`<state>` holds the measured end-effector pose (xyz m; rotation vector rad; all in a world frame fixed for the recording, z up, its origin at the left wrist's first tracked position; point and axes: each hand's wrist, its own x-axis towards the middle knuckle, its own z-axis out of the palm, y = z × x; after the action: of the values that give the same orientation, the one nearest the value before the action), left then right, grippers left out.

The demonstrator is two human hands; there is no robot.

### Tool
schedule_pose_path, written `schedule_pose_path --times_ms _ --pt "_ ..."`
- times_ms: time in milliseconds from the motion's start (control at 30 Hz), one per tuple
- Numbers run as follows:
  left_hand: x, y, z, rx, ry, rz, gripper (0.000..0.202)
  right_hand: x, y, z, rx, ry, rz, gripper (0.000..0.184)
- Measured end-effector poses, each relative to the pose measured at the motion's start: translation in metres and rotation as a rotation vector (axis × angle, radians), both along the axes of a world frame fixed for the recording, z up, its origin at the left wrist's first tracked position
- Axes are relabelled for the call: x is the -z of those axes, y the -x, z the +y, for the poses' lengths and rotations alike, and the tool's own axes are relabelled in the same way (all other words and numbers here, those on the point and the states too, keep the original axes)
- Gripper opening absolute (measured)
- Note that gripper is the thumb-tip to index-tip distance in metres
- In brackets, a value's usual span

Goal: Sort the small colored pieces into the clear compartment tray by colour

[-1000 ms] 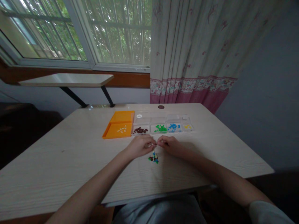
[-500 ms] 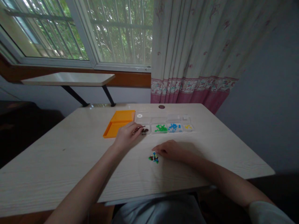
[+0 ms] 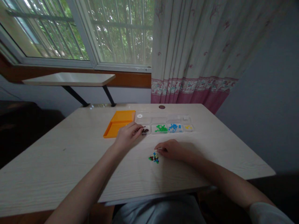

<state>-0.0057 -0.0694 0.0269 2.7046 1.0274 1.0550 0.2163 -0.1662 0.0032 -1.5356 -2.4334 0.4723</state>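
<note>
My left hand [image 3: 127, 133] rests over the left end of a clear plastic compartment tray [image 3: 171, 132], its fingers bent together by the dark brown pieces [image 3: 145, 130]. What those fingers hold, if anything, is too small to tell. On the table lies a small cluster of toy bricks [image 3: 154, 158] in green, blue, brown, white and yellow. My right hand [image 3: 171, 149] is just above and to the right of it, thumb and fingers pinched. Something small and pale shows at the fingertips, its kind unclear.
Green pieces [image 3: 161, 128], blue pieces [image 3: 174, 127] and yellow pieces [image 3: 188, 127] sit in separate front compartments. An orange open case [image 3: 122, 116] lies left of the tray. A raised shelf [image 3: 70, 79] stands at the table's back left. A round dark disc [image 3: 162, 107] is at the back edge.
My right hand's fingertips have drawn slightly back to the right from the brick cluster and closed into a tighter pinch. The left hand stays nearly still.
</note>
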Motion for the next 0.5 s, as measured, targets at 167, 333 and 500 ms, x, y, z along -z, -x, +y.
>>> schedule_pose_path --times_ms 167,333,500 --pt "0.005 0.001 0.006 -0.195 0.09 0.125 0.024 0.002 -0.003 0.001 0.002 -0.014 0.017 0.027" --pt "0.015 0.005 0.013 -0.265 0.119 0.246 0.023 0.003 -0.005 0.002 0.026 -0.007 -0.006 0.027" --pt "0.014 -0.001 0.006 -0.05 0.127 0.22 0.023 0.003 -0.006 0.001 -0.004 -0.012 0.006 0.033"
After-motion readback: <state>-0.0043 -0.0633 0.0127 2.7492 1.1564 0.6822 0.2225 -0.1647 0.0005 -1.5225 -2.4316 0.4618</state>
